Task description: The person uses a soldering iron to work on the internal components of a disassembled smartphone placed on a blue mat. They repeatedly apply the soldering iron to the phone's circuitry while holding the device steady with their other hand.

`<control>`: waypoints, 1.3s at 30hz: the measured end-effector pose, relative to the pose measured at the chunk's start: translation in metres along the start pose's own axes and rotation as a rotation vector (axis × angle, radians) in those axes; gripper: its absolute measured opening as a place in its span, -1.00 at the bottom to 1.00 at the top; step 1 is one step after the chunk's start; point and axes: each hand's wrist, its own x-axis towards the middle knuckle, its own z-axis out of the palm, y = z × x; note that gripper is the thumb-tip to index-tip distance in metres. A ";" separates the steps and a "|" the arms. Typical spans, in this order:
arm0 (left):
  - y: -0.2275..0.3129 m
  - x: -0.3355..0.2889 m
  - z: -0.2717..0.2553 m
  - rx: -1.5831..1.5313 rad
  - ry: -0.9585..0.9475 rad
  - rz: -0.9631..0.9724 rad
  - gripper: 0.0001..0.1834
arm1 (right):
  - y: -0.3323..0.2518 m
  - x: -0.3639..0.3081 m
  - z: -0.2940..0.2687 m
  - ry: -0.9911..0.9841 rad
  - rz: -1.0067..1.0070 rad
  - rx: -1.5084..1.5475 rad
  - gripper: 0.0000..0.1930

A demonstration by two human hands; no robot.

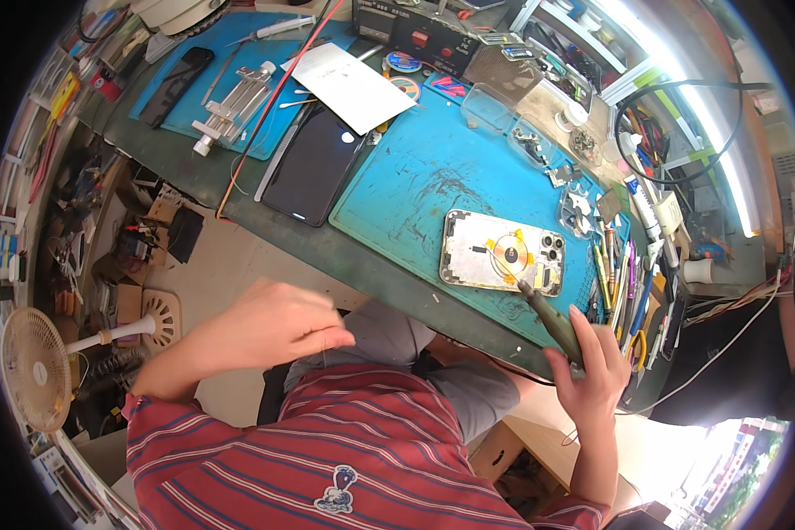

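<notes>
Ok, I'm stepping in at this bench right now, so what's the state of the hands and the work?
Right hand grips a soldering iron, tip at the edge of the opened phone lying back-up on the blue mat.
Left hand is off the bench, near the lap, pinched as if on a fine wire; too thin to be sure.
Phone is open, coil exposed, yellow tape on it.
A dark screen panel lies apart on the left, not refitted.

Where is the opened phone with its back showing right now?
In the head view, the opened phone back lies on the blue work mat, right of centre, just ahead of the right hand, whose dark soldering tool touches its lower edge.
</notes>
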 end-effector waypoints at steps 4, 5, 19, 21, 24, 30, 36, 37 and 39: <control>0.005 0.036 0.007 0.108 0.468 0.325 -0.28 | 0.005 0.022 0.007 -0.060 0.026 0.007 -0.39; 0.006 0.046 0.012 0.134 0.537 0.283 -0.20 | 0.006 0.025 0.008 -0.060 0.026 0.024 -0.39; 0.022 0.106 0.039 0.146 0.709 0.162 0.24 | 0.010 0.042 0.020 -0.124 -0.047 0.053 -0.37; 0.022 0.106 0.040 0.145 0.707 0.158 0.24 | 0.010 0.042 0.021 -0.124 -0.053 0.052 -0.37; 0.023 0.106 0.040 0.145 0.711 0.153 0.23 | 0.008 0.043 0.021 -0.133 -0.050 0.049 -0.37; 0.023 0.106 0.041 0.144 0.719 0.155 0.23 | 0.003 0.046 0.017 -0.161 -0.036 0.034 -0.37; 0.023 0.107 0.041 0.151 0.722 0.146 0.22 | 0.003 0.046 0.018 -0.149 -0.036 0.011 -0.36; 0.023 0.107 0.041 0.151 0.724 0.146 0.22 | 0.003 0.046 0.018 -0.141 -0.040 0.010 -0.37; 0.023 0.107 0.042 0.151 0.727 0.145 0.22 | 0.003 0.046 0.018 -0.141 -0.040 0.013 -0.37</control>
